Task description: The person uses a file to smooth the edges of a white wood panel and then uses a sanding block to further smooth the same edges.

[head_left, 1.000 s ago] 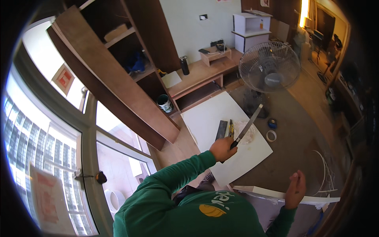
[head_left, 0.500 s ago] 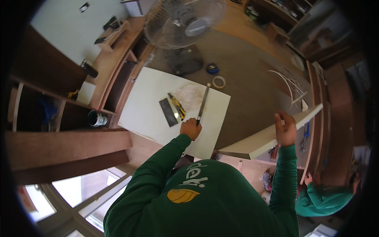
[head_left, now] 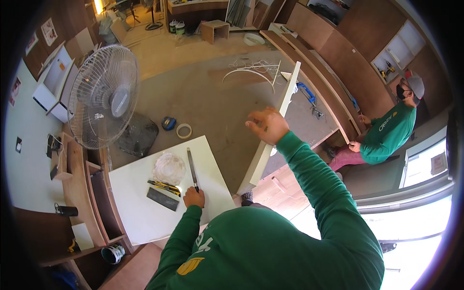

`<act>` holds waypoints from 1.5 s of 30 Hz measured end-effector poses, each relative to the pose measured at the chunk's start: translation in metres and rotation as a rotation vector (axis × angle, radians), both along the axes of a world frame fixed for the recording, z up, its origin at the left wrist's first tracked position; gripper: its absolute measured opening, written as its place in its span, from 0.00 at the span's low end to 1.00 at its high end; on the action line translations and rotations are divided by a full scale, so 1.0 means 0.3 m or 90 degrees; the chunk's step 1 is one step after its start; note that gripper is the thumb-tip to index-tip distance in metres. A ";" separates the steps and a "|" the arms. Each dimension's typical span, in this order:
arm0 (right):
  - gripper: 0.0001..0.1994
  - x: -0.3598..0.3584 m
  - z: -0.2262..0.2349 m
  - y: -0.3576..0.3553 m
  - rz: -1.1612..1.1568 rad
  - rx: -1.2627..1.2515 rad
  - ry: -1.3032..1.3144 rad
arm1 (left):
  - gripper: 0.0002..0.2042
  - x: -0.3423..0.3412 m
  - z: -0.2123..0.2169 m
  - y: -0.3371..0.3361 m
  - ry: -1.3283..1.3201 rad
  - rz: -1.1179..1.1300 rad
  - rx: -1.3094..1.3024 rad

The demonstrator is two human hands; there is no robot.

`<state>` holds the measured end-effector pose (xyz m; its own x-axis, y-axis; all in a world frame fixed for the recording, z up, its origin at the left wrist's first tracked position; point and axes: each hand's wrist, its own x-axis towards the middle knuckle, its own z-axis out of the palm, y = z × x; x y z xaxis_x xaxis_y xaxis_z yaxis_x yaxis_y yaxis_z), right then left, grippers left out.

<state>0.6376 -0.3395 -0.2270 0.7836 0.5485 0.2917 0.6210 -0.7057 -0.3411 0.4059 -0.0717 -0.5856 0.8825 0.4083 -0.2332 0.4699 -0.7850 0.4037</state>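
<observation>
On the white rectangular board [head_left: 159, 203], left hand [head_left: 194, 197] grips a long grey metal file [head_left: 192, 168], tip unused beside a crumpled plastic bag [head_left: 168, 167]; right hand [head_left: 267, 124], fingers half-open, steadies an upright white panel [head_left: 275, 126] right of the board, edge seemingly untrimmed.

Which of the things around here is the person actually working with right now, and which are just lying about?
In use:
left hand holding a long file on the white board
right hand steadying the white panel on edge

Lying about:
yellow knife
dark scraper
clear bag
tape roll
fan
paint can
</observation>
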 end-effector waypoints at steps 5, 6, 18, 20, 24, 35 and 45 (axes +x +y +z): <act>0.14 -0.013 0.031 0.028 -0.024 -0.044 0.026 | 0.19 0.006 0.032 0.028 0.094 -0.035 0.028; 0.14 -0.016 0.032 0.022 -0.036 -0.050 0.024 | 0.21 0.016 0.041 0.030 0.119 -0.052 0.037; 0.17 0.031 -0.051 0.081 -0.187 0.015 0.068 | 0.26 -0.193 0.109 0.158 0.062 -0.163 0.016; 0.17 0.043 -0.083 0.039 -0.145 0.027 0.014 | 0.23 -0.361 0.104 0.116 -0.138 -0.089 -0.197; 0.18 0.026 -0.107 -0.143 -0.119 0.117 0.076 | 0.23 -0.548 0.422 -0.062 -0.016 -0.001 -0.627; 0.30 0.365 -0.365 -0.217 -0.386 -0.123 -0.230 | 0.14 -0.987 0.868 0.713 -0.441 0.148 -0.297; 0.12 0.423 -0.506 -0.385 -0.230 -0.915 -0.452 | 0.28 -2.173 1.888 1.976 -1.117 0.892 0.064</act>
<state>0.7644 -0.4550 -0.3787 0.8632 0.4999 0.0709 0.1000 -0.3069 0.9465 -0.2460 0.5212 -0.0192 -0.6404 0.7204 0.2663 -0.0942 -0.4178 0.9036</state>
